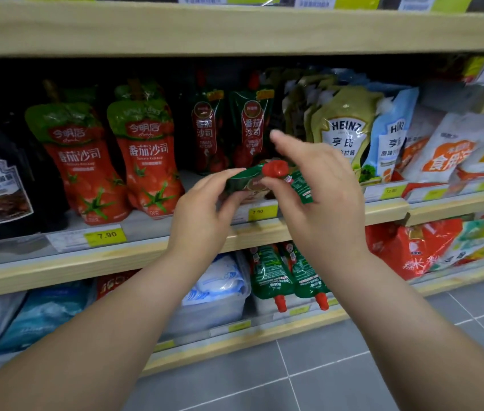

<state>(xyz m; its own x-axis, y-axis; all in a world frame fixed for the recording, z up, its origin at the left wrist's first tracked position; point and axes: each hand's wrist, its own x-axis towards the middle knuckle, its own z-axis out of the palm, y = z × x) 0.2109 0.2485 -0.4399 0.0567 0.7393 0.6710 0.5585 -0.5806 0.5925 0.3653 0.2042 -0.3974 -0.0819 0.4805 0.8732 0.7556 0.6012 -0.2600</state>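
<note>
- I hold a green tomato ketchup pouch (243,181) level in the air at the centre of the frame, just in front of the middle shelf (116,254) and above its yellow 7.90 price tag (260,212).
- My left hand (202,209) grips the pouch's flat end, thumb on top and fingers curled underneath.
- My right hand (320,197) pinches the pouch just below its red cap (274,168). The forefinger sticks out straight towards the shelf; the other fingertips are hidden behind the pouch.
- As I judge it, the job is about halfway: the pouch is in hand and off any shelf, but not yet standing in a row.
- Two matching green pouches (251,129) stand upright just behind my hands, with bare shelf in front of them. That looks like the slot left to fill.
- Two more of the same pouches (270,277) lie on the lower shelf, caps pointing outwards.
- The pouch is soft, glossy film, creased where I squeeze it. The cap is hard ribbed plastic.
- At centre left stand plump red tomato ketchup pouches (74,161) with green tops. At centre right is an olive Heinz salad dressing pouch (344,129). Both are shiny and bulging.
- The shelf edges are pale, matt wood.
</note>
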